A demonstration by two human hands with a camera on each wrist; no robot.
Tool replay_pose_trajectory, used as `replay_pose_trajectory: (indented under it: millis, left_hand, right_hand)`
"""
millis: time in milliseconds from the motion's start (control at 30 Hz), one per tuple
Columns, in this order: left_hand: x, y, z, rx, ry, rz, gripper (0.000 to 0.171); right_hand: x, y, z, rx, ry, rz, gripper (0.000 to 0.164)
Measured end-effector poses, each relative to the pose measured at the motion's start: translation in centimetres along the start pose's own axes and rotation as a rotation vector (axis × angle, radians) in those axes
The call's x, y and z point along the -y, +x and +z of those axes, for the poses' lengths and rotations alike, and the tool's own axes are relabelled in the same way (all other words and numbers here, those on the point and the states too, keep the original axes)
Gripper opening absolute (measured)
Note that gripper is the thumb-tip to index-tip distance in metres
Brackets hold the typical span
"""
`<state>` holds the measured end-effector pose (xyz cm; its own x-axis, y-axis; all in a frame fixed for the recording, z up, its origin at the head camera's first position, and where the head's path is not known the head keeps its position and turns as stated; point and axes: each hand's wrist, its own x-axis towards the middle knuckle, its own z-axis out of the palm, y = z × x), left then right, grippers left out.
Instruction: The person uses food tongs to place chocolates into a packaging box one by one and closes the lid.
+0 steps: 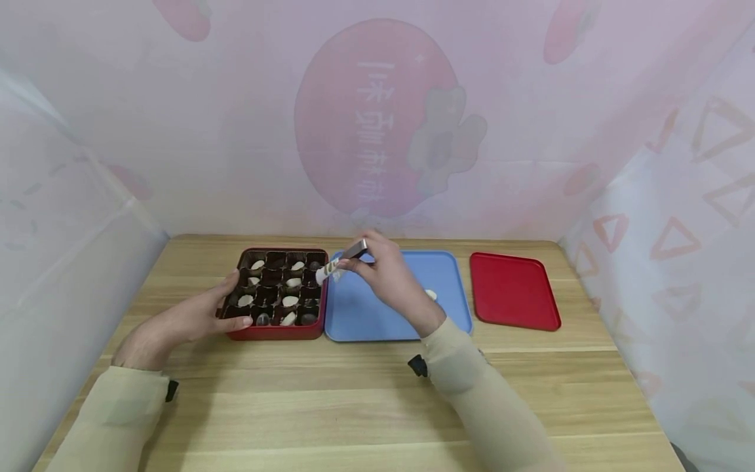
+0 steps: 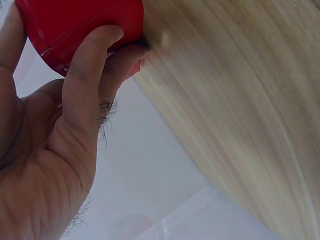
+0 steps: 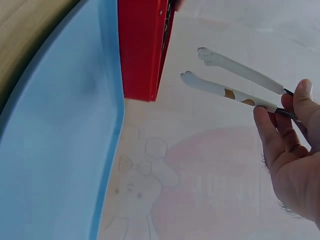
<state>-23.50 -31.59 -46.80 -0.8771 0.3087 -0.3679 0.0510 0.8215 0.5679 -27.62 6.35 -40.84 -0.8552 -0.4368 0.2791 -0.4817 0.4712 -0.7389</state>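
My left hand grips the left side of a red box, its thumb at the near front corner. A dark divided insert inside the box holds white and dark brown pieces in several compartments. In my right hand is a pair of tongs with white, paw-shaped tips, pinched near the dark metal end. The tongs' arms stand apart in the right wrist view, with nothing between them. From the head view, their tips are over the box's right edge. The left wrist view shows fingers against the red wall.
A blue tray lies against the box's right side, with a white piece on it, partly behind my right wrist. Farther right lies a red tray or lid. Printed cloth walls enclose the wooden table at the back and sides.
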Motion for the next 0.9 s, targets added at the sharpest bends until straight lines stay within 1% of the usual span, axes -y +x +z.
replay_pose_trajectory:
  millis: [200, 333, 433, 533, 600, 700, 800, 900]
  left_hand:
    - [0.1, 0.0, 0.0, -0.013, 0.015, 0.020, 0.122]
    - [0.4, 0.0, 0.2, -0.055, 0.039, 0.024, 0.121]
    - [0.6, 0.2, 0.3, -0.095, 0.019, 0.001, 0.113]
    - [0.7, 0.6, 0.3, -0.131, -0.073, -0.019, 0.100]
    - [0.8, 0.9, 0.2, -0.153, -0.181, -0.030, 0.092]
    - [1.1, 1.6, -0.1, -0.185, -0.342, -0.051, 0.085]
    - [1.4, 2.4, -0.2, -0.204, -0.469, -0.065, 0.079]
    - [1.8, 3.2, -0.2, -0.205, -0.564, -0.067, 0.072]
  right_hand:
    - [-1.1, -0.9, -1.6, -0.020, -0.002, 0.025, 0.012]
    - [-1.8, -1.4, -2.7, -0.036, -0.016, 0.043, 0.015]
    - [-2.2, -1.7, -3.6, -0.044, -0.020, 0.059, 0.017]
    - [-2.5, -2.2, -4.5, -0.053, -0.025, 0.076, 0.018]
    - [-2.7, -2.5, -5.0, -0.062, -0.047, 0.089, 0.017]
    - [-3.1, -3.0, -5.8, -0.074, -0.078, 0.100, 0.017]
    - [-3.3, -3.6, -6.6, -0.083, -0.086, 0.124, 0.018]
    - [-3.4, -4.2, -7.4, -0.094, -0.105, 0.157, 0.020]
